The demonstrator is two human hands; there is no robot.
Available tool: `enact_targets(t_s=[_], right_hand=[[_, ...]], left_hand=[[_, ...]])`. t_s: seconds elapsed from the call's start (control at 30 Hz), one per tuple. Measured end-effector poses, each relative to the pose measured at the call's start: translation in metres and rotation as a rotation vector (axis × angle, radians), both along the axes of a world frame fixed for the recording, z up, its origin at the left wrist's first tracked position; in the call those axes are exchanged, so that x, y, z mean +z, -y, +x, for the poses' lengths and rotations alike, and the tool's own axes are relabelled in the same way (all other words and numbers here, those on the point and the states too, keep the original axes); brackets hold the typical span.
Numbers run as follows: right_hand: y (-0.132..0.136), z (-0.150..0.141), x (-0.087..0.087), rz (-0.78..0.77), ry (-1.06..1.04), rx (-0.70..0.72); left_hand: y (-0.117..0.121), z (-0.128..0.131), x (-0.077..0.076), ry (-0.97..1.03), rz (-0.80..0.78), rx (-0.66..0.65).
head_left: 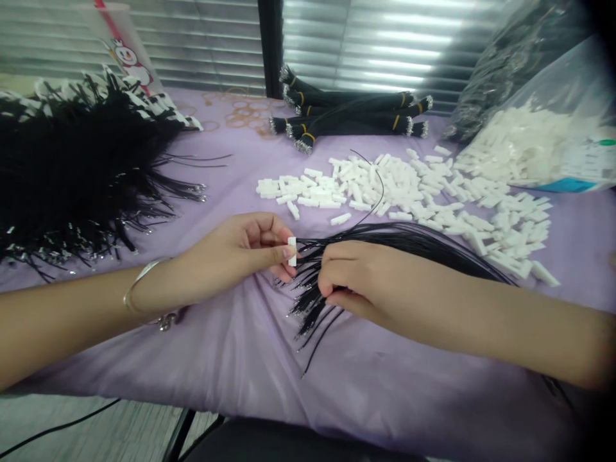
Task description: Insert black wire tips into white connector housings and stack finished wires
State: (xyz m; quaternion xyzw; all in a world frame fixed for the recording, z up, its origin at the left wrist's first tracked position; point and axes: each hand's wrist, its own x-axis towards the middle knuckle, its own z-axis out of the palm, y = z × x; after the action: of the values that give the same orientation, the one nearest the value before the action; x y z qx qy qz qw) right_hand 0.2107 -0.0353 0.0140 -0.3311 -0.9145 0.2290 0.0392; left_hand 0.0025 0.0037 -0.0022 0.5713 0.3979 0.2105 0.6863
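Between the thumb and fingers of my left hand (262, 247) is a small white connector housing (292, 251), held upright. Thin black wires reach its right side. My right hand (351, 273) lies just to the right, its fingers curled closed over a bundle of black wires (414, 237). The bundle's metal-tipped ends fan out below and between the hands. Which wires the right fingertips pinch is partly hidden. Behind the hands spreads a heap of loose white connector housings (385, 183).
A big pile of black wires with white connectors (81, 167) lies at left. Banded wire bundles (356, 115) and rubber bands (243, 114) sit at the back. A plastic bag of white housings (524, 144) stands at right, a cup (128, 51) at back left, on a purple cloth (202, 359).
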Motion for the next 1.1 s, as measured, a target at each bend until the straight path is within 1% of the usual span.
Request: enact_targets(t_s=[0.13, 0.3, 0.4, 0.5, 0.67, 0.8, 0.9, 1.0, 1.1], right_hand=[[-0.003, 0.001, 0.001, -0.141, -0.053, -0.065], [-0.004, 0.0, 0.007, -0.178, -0.081, -0.09], [-0.005, 0.0, 0.01, -0.192, -0.05, -0.121], [-0.005, -0.001, 0.011, -0.18, -0.04, -0.166], [-0.003, -0.002, 0.009, -0.136, -0.125, -0.1], [-0.004, -0.003, 0.006, -0.116, -0.175, -0.157], [-0.005, -0.003, 0.001, -0.065, -0.27, -0.183], [-0.007, -0.003, -0.004, 0.011, -0.359, -0.149], [-0.009, -0.003, -0.008, 0.033, -0.414, -0.099]], left_hand=[[-0.001, -0.002, -0.001, -0.005, 0.001, -0.018], [-0.001, -0.003, -0.001, 0.015, -0.011, -0.024], [-0.001, -0.002, -0.001, 0.027, -0.015, -0.03], [0.0, -0.002, -0.001, 0.027, -0.019, -0.026], [-0.001, -0.004, -0.003, 0.034, -0.016, -0.042], [-0.002, -0.004, -0.003, 0.048, -0.028, -0.051], [-0.002, -0.003, -0.003, 0.063, -0.024, -0.047], [-0.003, -0.002, -0.002, 0.076, -0.028, -0.042], [-0.003, -0.002, -0.002, 0.058, -0.024, -0.046]])
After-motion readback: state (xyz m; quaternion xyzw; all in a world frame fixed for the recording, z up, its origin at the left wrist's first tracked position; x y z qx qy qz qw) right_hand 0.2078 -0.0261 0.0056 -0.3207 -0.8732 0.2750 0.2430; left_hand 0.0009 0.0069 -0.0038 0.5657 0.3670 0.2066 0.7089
